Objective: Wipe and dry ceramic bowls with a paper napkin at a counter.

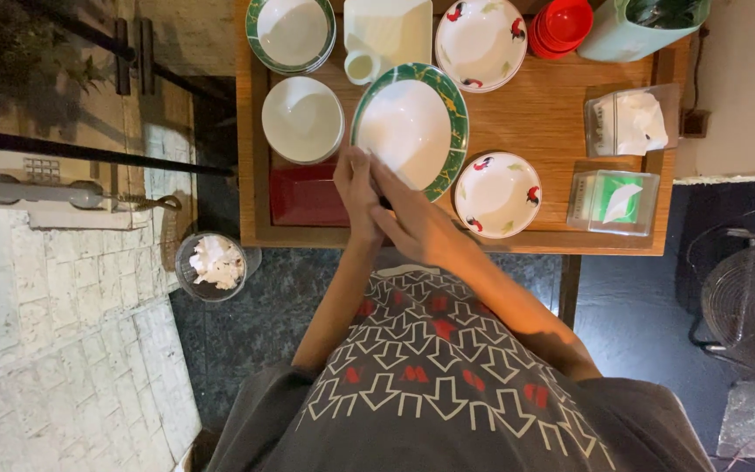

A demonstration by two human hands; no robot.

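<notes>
Green-rimmed plate [408,127] pinched by left hand [356,188]; right hand [412,223] overlaps, its grip unreadable.

We note a fan [751,306] at right, tissue boxes [629,122] on the table [552,114], and a bin [211,267] of crumpled paper below.

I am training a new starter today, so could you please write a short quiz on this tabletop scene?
1. True or false: both hands, left hand and right hand, are at the green-rimmed plate.
2. Which lies nearest the plate's left edge? A. plain white bowl B. red cups C. tissue box
3. Fill in: the small bin on the floor holds crumpled white ____.

Key: 1 true; 2 A; 3 paper.
</notes>
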